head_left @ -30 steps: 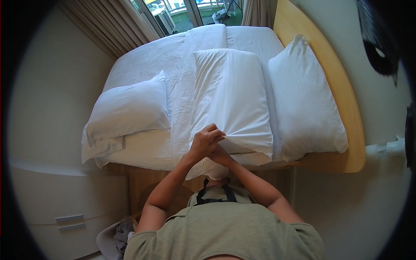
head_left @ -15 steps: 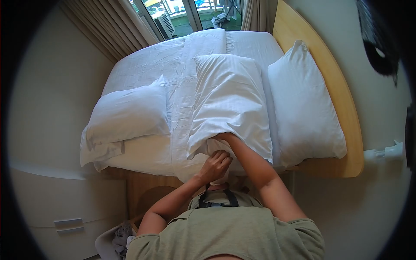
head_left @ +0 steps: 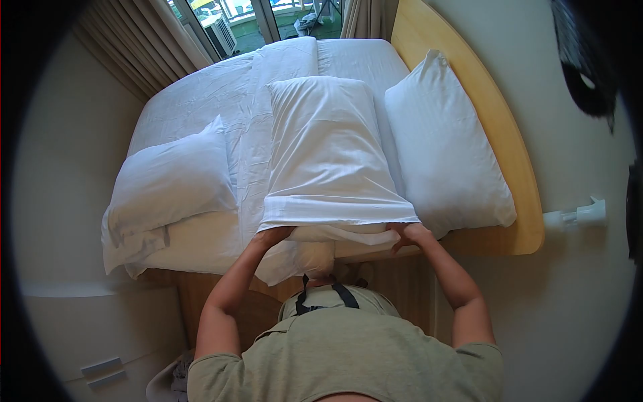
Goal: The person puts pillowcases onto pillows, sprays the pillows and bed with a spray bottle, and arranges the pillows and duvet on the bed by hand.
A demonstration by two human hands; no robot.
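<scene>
The middle pillowcase (head_left: 328, 151) lies lengthwise across the bed (head_left: 207, 231), filled and creased over most of its surface, its open end toward the person. The hem (head_left: 338, 220) of this end runs nearly straight from one hand to the other, with a smooth, flatter band of cloth just behind it. Below the hem, paler inner fabric (head_left: 321, 234) shows in the opening.

The left hand (head_left: 274, 235) is at the left corner of the opening, its fingers mostly hidden under the cloth; whether they are closed on it cannot be told. The right hand (head_left: 410, 233) is at the right corner, palm near the hem and some fingers bent downward below it; the view is poor here, and it may be pinching the edge, but the grip cannot be told for certain. The hands are well apart, with both forearms reaching forward.

To the right, a second pillow (head_left: 445, 147) lies beside the wooden headboard (head_left: 469, 80). To the left, a third pillow (head_left: 171, 181) rests near the bed's side, apart from the middle one. Loose pale cloth (head_left: 284, 262) hangs at the near edge of the bed, below the left hand. Beyond the bed, brown curtains (head_left: 137, 43) frame a glass door (head_left: 248, 30).
</scene>
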